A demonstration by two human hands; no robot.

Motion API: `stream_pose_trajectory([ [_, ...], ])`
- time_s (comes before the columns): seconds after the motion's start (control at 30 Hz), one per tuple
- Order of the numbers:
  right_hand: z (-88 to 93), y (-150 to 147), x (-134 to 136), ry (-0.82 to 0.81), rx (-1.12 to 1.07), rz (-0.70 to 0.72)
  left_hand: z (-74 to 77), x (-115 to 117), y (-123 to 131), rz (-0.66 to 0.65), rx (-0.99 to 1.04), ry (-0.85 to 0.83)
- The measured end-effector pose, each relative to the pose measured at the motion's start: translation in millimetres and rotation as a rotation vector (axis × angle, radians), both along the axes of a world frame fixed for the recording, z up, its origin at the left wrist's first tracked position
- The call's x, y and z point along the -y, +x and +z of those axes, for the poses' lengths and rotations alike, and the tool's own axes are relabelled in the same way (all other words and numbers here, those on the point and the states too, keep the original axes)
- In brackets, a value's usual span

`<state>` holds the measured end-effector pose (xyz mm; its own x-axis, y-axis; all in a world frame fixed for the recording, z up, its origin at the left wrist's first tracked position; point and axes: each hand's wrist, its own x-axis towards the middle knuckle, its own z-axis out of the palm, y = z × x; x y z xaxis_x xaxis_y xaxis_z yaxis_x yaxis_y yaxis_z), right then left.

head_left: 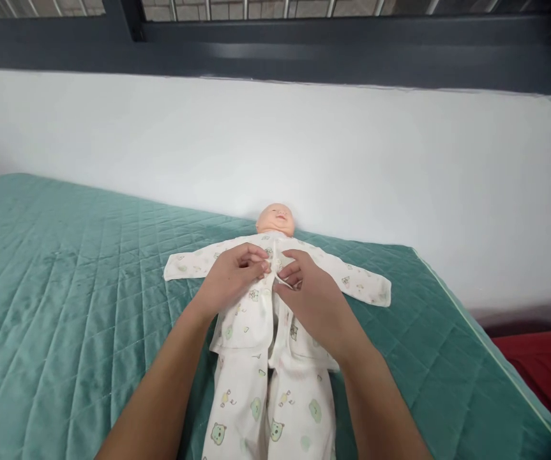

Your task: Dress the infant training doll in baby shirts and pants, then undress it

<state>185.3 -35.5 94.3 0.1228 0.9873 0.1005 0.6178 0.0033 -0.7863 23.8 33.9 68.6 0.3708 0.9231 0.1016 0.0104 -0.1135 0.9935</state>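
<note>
A baby doll [275,219] lies on its back, dressed in a white long-sleeved baby jacket [246,319] with small animal prints. Matching trousers [241,402] cover its legs. My left hand [237,275] pinches the jacket's front edge at the chest. Opposite it, my right hand [311,287] has its fingers curled on the other front edge. Below my hands the jacket front hangs apart. Both sleeves stretch out to the sides. Any fastener between the fingertips is too small to make out.
A green quilted bedspread [64,306] lies under the doll. Behind it rises a white wall [208,140], topped by a dark window frame [304,54] with bars beyond. Red fabric [543,370] shows past the bed's right edge.
</note>
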Motion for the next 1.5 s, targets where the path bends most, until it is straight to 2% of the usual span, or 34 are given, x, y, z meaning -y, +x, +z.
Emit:
stream_pose_trajectory([
  [0.13, 8.6, 0.1, 10.4, 0.004, 0.213, -0.046, 8.2, 2.7, -13.8, -0.053, -0.046, 0.026],
  [0.23, 14.0, 1.0, 18.4, -0.063, 0.405, -0.053, 15.1, 7.3, -21.9, -0.157, -0.137, 0.055],
  [0.37, 15.7, 3.6, 24.2, -0.090, 0.454, -0.013, 20.3, 15.4, -22.2, -0.258, -0.281, 0.169],
  [0.5, 12.3, 3.8, 26.3, -0.081, 0.299, 0.009, 20.4, 20.9, -17.3, -0.237, -0.314, 0.300],
  [0.63, 6.3, 0.9, 27.6, -0.084, 0.033, 0.079, 20.7, 22.9, -17.1, -0.220, -0.353, 0.293],
  [0.73, 0.7, 1.1, 26.8, -0.056, -0.077, 0.024, 20.4, 22.7, -16.2, -0.222, -0.372, 0.289],
  [0.9, -11.4, 2.5, 23.9, -0.053, -0.273, -0.121, 19.6, 23.7, -11.5, -0.200, -0.415, 0.396],
  [0.97, -15.5, 1.9, 22.8, -0.029, -0.363, -0.155, 21.6, 25.0, -12.0, -0.208, -0.402, 0.358],
  [1.03, -17.3, 1.2, 22.4, -0.014, -0.436, -0.159, 24.7, 26.1, -14.1, -0.249, -0.360, 0.238],
  [1.17, -15.1, 0.7, 23.5, -0.050, -0.577, -0.087, 27.7, 25.7, -17.7, -0.376, -0.178, -0.010],
  [1.3, -13.4, 0.7, 24.1, -0.074, -0.634, -0.050, 22.9, 22.9, -16.9, -0.408, -0.032, -0.089],
  [1.5, -13.1, 0.5, 23.8, -0.101, -0.595, -0.014, 15.7, 19.2, -17.1, -0.409, 0.051, -0.138],
])
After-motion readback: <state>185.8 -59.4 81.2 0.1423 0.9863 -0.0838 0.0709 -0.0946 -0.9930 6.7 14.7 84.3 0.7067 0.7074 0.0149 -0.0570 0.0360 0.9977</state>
